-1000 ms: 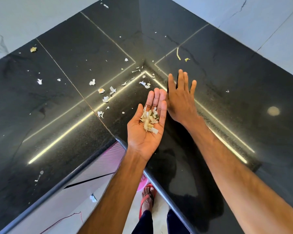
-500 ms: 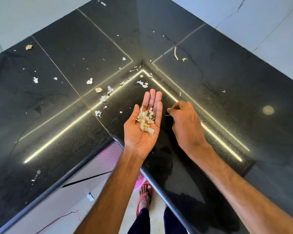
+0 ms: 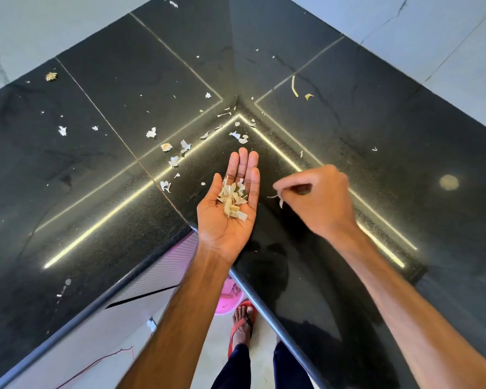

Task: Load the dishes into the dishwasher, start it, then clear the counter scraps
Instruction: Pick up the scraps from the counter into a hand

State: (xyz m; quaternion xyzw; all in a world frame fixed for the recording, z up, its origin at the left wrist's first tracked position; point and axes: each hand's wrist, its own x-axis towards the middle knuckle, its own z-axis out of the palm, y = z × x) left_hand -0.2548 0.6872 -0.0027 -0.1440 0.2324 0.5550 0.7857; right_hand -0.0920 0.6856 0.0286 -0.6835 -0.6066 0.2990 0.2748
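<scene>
A small pile of pale, papery peel scraps (image 3: 232, 202) is carried in the left hand (image 3: 227, 220), which is held palm up with fingers straight above the near inner corner of a glossy black stone counter (image 3: 96, 197). Just to its right, the right hand (image 3: 317, 197) is seen with fingers curled, a thin pale sliver (image 3: 279, 200) pinched at the fingertips. The step in hand is judged to be the gathering of scraps. It would be done well if the sliver were released over the palm's centre and the palm kept level. More loose white flakes (image 3: 174, 160) are scattered to the left and far side, and a yellowish strip (image 3: 294, 86) lies far right. The L-shaped counter is backed by a white marbled wall (image 3: 404, 26), and bright light lines are reflected in it. Below, a pink object (image 3: 227, 300) and a red sandal (image 3: 243, 322) are seen on the floor.
</scene>
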